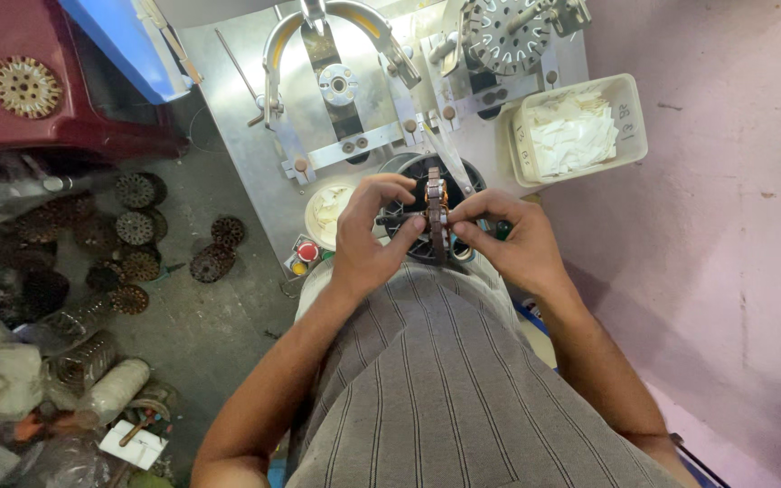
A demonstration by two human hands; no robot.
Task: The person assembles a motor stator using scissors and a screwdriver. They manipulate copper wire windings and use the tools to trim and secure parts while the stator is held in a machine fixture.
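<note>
A round slotted motor core with copper-coloured windings (435, 210) stands on edge between my two hands, just above my striped lap. My left hand (368, 237) grips its left face, fingers curled over the top. My right hand (506, 237) pinches its right side with thumb and fingertips. A strip of white paper runs down from the machine to the core. Below the core sits a dark round fixture (409, 172), mostly hidden by my hands.
A metal winding machine (345, 90) stands ahead, with a slotted disc (506, 34) at its top right. A white tray of paper slips (578, 128) sits to the right. A small white bowl (327, 210) and red and yellow buttons (304, 257) lie left. Several rusty cores (137, 235) litter the floor.
</note>
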